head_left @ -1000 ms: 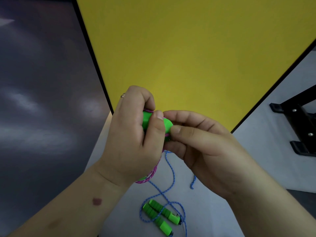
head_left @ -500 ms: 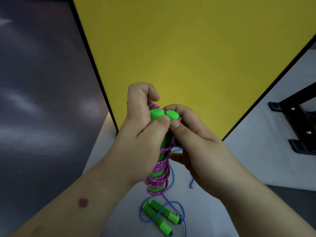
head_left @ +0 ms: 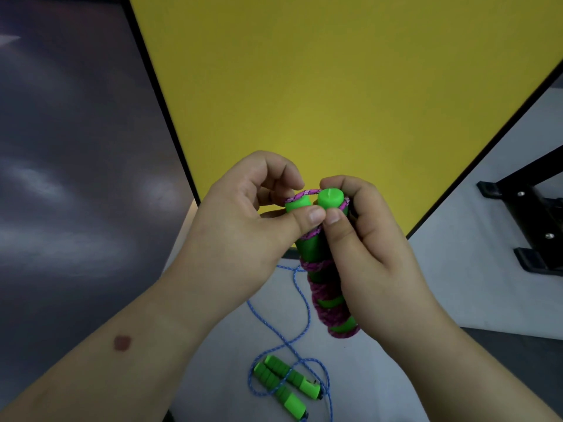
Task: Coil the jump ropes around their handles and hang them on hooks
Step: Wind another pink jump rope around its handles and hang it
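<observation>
Pink rope (head_left: 327, 295) is wound in tight turns around two green handles (head_left: 316, 245) held upright side by side, above the near part of the pale table (head_left: 457, 287). Its last loop runs over the handle tops. The left hand (head_left: 240, 236) pinches the left handle top and that loop between thumb and curled fingers (head_left: 274, 175); the right hand (head_left: 374, 260) wraps the bundle, thumb pressed beside the left thumb.

To finish this step well, I would keep both thumbs clamped so the turns stay tight, then tuck the loop snugly so it cannot slip off, leaving enough slack to catch a hook. No hook is in view.

Just beyond, on the table nearer the person, a blue rope (head_left: 300, 312) lies loose with its own green handles (head_left: 286, 382), not yet coiled. A yellow panel (head_left: 335, 86) stands behind. No writing or brand can be read.
</observation>
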